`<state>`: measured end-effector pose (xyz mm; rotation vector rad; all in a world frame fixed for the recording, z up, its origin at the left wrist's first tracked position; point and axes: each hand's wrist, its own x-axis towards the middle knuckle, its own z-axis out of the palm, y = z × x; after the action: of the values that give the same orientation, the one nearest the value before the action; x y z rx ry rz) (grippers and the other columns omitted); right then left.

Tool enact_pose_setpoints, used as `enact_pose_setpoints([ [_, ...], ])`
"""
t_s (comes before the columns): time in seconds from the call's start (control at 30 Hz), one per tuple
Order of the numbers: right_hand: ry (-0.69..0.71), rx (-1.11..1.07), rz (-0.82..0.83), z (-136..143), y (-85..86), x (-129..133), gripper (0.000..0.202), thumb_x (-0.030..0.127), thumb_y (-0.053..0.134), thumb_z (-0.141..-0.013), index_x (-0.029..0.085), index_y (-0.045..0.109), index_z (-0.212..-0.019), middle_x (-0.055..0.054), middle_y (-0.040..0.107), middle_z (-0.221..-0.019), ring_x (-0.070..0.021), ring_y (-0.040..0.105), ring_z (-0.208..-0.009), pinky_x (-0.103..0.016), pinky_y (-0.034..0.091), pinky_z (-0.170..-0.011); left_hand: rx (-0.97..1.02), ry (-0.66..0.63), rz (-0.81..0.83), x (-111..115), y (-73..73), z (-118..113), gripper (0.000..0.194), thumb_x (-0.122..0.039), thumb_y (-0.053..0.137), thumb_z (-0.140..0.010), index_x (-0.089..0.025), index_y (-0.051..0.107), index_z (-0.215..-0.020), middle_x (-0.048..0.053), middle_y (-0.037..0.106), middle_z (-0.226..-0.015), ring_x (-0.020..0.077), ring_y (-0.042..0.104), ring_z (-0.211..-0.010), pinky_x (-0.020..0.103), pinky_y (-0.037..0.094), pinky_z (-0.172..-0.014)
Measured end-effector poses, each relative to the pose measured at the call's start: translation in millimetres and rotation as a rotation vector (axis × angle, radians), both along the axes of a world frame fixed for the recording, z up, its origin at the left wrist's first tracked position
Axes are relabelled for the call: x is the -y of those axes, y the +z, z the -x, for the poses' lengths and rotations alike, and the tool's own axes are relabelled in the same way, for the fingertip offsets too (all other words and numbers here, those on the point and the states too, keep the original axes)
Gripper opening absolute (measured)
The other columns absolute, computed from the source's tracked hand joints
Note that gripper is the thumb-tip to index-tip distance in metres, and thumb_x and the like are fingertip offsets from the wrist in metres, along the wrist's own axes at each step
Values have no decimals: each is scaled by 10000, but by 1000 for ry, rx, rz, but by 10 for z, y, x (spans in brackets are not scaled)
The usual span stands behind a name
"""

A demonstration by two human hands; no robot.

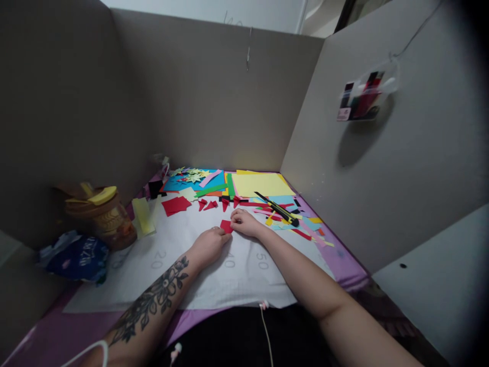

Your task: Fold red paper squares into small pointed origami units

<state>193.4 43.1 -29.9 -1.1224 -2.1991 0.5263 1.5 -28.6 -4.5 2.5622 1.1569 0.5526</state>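
A small red paper square (225, 225) lies at the middle of the white sheet, between my two hands. My left hand (211, 245) is closed at its lower left, with the fingertips on the paper's bottom edge. The curled fingers of my right hand (245, 223) pinch the paper's right edge. Just beyond is a row of several folded red paper pieces (211, 205). A stack of red squares (176, 205) lies to their left. On the right, a black and yellow utility knife (280, 210) rests on paper scraps, its blade pointing away to the left.
At the back left, paper stars (194, 176) sit on blue paper. Yellow sheets (263, 184) lie behind the knife, and colored strips (305, 229) spread rightward. A jar (114, 219) and a blue packet (78, 257) stand left. Grey panels (217, 97) enclose the table.
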Motion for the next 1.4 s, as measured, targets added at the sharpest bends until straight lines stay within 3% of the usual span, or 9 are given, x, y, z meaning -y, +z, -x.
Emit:
enact_pose_setpoints([
  [0.17,-11,9,9,14,-13,-35,142,122,617,-695,176,602,-565,-13,589,-846,-140,533,-791,-277,420,-766,-134,-58,-91,-12,1,5,302,-112,417,-814,-183,671,-961,105,642,-872,233,574,-871,329,426,-812],
  [0.5,-20,-15,24,11,-27,-47,136,115,626,-668,175,582,-553,-7,572,-827,-132,520,-762,-256,422,-720,65,-12,23,-40,-35,7,240,-149,471,-789,-198,693,-865,87,639,-835,222,571,-871,301,425,-836],
  [0.73,-35,-74,58,33,-8,-43,155,82,613,-656,164,554,-538,3,560,-744,-118,520,-711,-230,416,-661,-130,-59,-87,-22,16,-7,297,-108,408,-790,-177,688,-862,104,627,-841,232,550,-840,316,415,-780],
  [1.4,-144,38,115,102,58,-23,147,121,611,-649,157,531,-531,10,541,-706,-109,489,-692,-206,362,-620,-295,-4,-123,17,63,-58,273,-82,415,-796,-156,666,-874,96,625,-868,213,554,-877,298,433,-788],
])
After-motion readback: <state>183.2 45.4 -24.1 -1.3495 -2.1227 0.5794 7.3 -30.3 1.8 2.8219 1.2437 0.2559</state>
